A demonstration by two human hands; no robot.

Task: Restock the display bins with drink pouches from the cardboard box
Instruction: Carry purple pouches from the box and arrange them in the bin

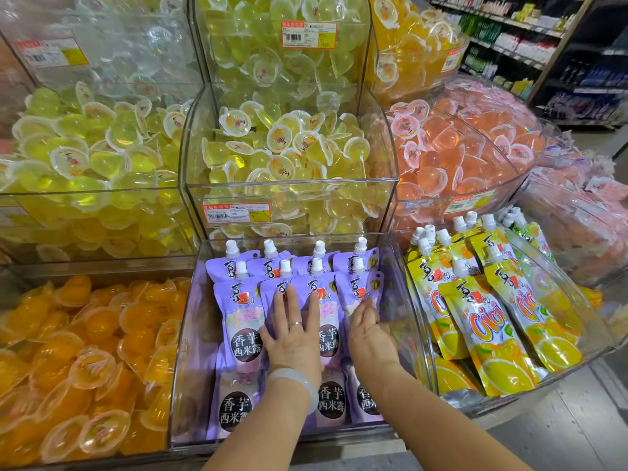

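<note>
Purple pouches [295, 300] laid flat in clear bin [404, 300], spouts pointed away, long axis front-to-back. Left hand [294, 329] pressed flat on middle pouches, fingers straight. Right hand [368, 329] set edge-on, relaxed, against rightmost pouch; nothing gripped. Cardboard box not seen.

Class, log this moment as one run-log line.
stage: arranging | left hand: flat on purple spouted drink pouches | right hand: open, touching pouches | clear plastic display bin: pouches in rows | cardboard box: unseen
</note>
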